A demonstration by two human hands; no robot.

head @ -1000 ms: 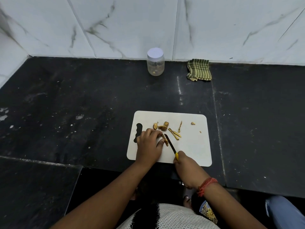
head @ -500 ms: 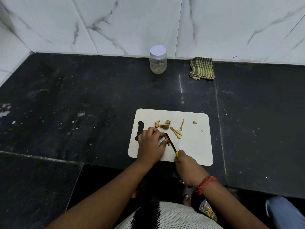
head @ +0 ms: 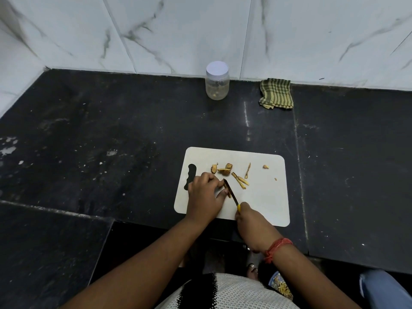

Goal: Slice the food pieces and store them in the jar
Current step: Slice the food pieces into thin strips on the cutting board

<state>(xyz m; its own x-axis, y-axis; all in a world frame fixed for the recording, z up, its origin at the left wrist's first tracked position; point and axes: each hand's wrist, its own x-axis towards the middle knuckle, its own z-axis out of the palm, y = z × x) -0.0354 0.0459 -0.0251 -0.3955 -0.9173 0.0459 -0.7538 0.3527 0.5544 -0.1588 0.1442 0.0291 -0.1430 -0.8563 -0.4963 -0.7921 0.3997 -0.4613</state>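
Observation:
A white cutting board (head: pixel 265 197) lies on the black counter. Several tan food pieces (head: pixel 227 169) and thin slices (head: pixel 240 180) are scattered on its far half. My left hand (head: pixel 205 195) has curled fingers that hold a small food piece down on the board, mostly hidden under the fingers. My right hand (head: pixel 247 217) grips a knife (head: pixel 230 191) with a yellow handle, its dark blade lying right beside my left fingertips. A clear jar (head: pixel 217 84) with a white lid on stands far back at the wall, with a few bits inside.
A folded green striped cloth (head: pixel 276 93) lies at the wall right of the jar. The black counter (head: pixel 111 141) spreads wide to the left and right of the board. White marble tiles (head: pixel 178 30) back it. The counter edge steps down at the lower left.
The knife blade has shifted slightly away from me along the piece under my left fingers. The view has tilted a little; the food pieces and jar stay put.

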